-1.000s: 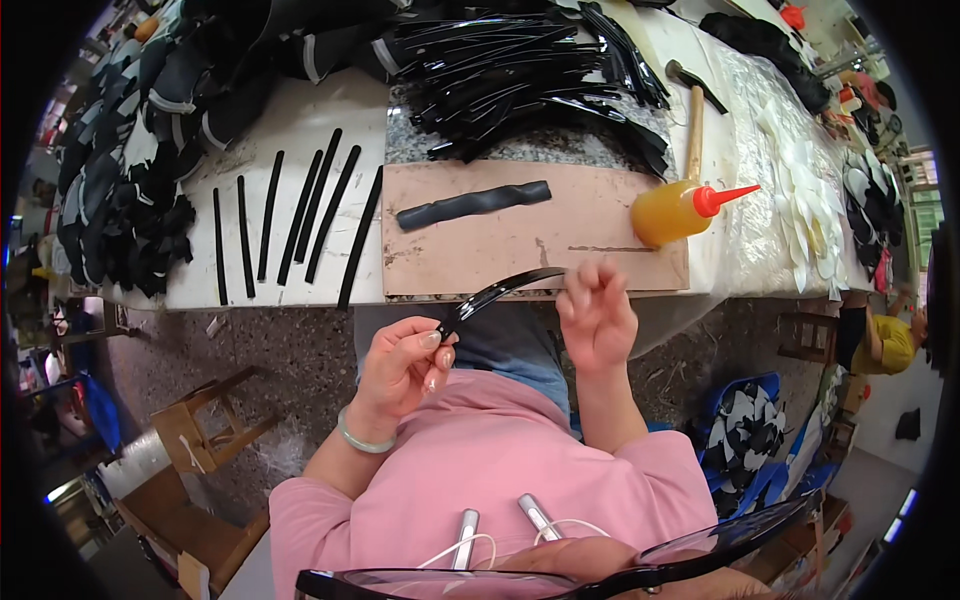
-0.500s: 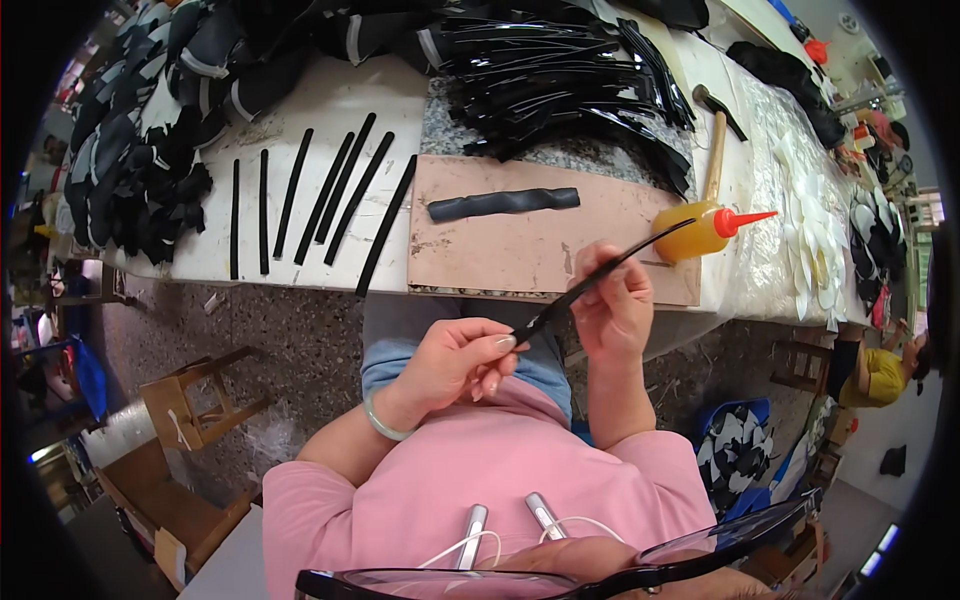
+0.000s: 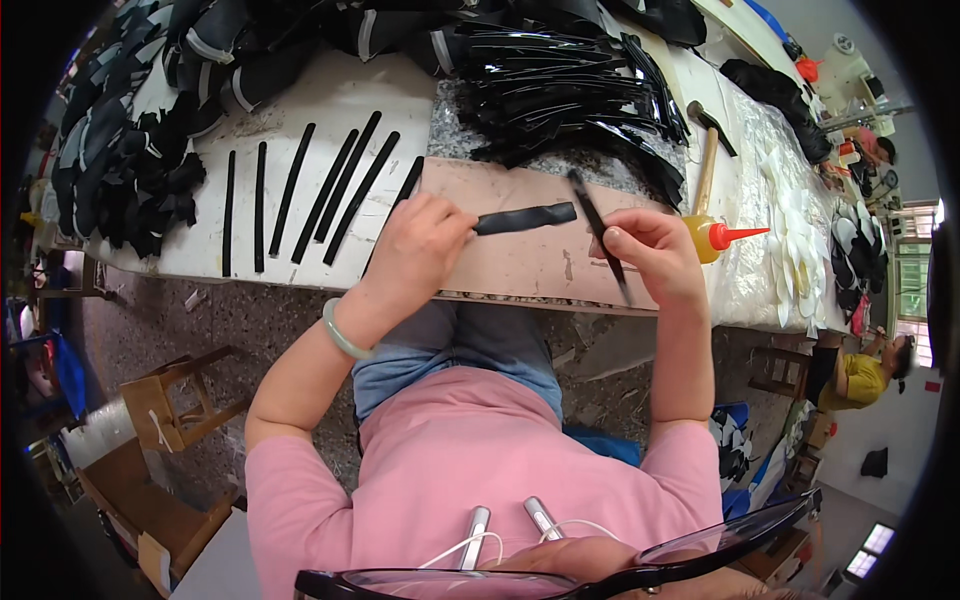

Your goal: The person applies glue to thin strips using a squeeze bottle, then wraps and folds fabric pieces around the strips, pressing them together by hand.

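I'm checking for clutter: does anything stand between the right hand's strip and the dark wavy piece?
Nothing visible: just bare board shows between the black strip in the right hand and the dark wavy piece.

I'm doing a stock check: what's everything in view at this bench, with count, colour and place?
table: one, white, across the top
board: one, pinkish-brown, table's near edge
slab: one, speckled grey, beyond board
thin strips: seven, black, left of board
glossy strips: uncountable, black, upper centre
wavy band: one, dark grey, on board
held strip: one, black, over board
bottle: one, amber, red cap, board's right end
hammer: one, tan handle, beyond bottle
pale pieces: uncountable, white, table's right
cut pieces: uncountable, black and grey, far left
stools: two or more, brown, floor
person: one, yellow top, right background
left hand: one, over the band's left end
right hand: one, pinching the held strip
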Motion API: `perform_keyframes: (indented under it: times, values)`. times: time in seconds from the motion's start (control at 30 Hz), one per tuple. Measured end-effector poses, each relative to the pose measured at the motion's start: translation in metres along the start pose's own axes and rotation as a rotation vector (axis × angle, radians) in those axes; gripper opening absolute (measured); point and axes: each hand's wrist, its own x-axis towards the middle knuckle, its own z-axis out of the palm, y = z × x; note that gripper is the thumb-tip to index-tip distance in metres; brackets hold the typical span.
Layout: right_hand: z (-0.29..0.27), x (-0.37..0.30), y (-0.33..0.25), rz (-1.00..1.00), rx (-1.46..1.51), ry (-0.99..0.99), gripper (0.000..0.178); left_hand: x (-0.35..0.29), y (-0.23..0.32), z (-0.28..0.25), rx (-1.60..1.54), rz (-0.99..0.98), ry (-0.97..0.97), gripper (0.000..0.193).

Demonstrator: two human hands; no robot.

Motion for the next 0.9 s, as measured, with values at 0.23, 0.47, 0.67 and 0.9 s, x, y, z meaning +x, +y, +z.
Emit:
perform_keyframes:
  times: [0.23,0.47,0.67,0.9]
  values:
    - [0.019,0.043,-0.018,0.225,-0.407,-0.248,0.019,-0.035,0.019,-0.015,-0.227,-0.109,-0.003,0.026]
    - [0.047,0.08,-0.027,0.332,-0.839,-0.561,0.018,-0.053,0.015,-0.015,-0.281,-0.33,0.245,0.015]
    - [0.068,0.092,-0.031,0.304,-0.939,-0.699,0.019,-0.057,0.009,-0.011,-0.283,-0.321,0.251,0.014]
    - [0.068,0.102,-0.021,0.3,-0.977,-0.718,0.018,-0.057,0.009,-0.011,-0.287,-0.348,0.228,0.013]
